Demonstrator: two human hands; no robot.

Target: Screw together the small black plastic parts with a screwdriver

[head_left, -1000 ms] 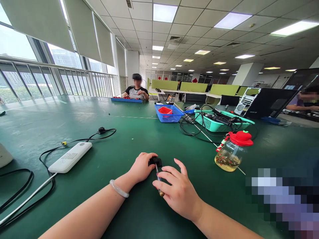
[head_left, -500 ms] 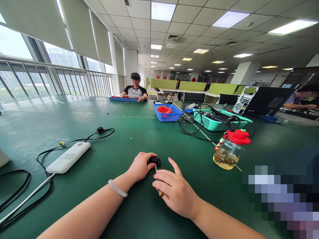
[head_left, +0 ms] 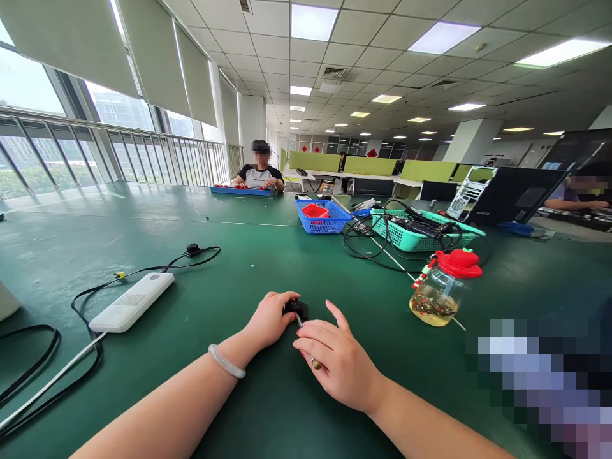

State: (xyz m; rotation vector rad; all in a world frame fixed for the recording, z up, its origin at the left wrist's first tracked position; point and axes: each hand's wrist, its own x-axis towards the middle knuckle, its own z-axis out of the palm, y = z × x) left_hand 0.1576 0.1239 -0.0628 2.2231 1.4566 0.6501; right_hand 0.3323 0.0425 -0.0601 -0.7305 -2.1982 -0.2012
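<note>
My left hand, with a pale bangle on its wrist, is closed on a small black part resting on the green table. Thumb and forefinger pinch the part's left side, hiding some of it. A thin screwdriver is in my right hand. Its metal shaft points up and left, and the tip meets the black part; most of the handle is covered by my fingers, with a brass-coloured end showing below them. My right forefinger sticks up, off the tool.
A white power strip with cables lies left. To the right stands a red-lidded glass jar. Farther back are a blue basket and a green basket with black cables. A person sits across the table behind a blue tray.
The screwdriver has turned and tilted slightly in my right hand, its brass-coloured end shifting up and right. My left hand keeps its hold on the black part.
</note>
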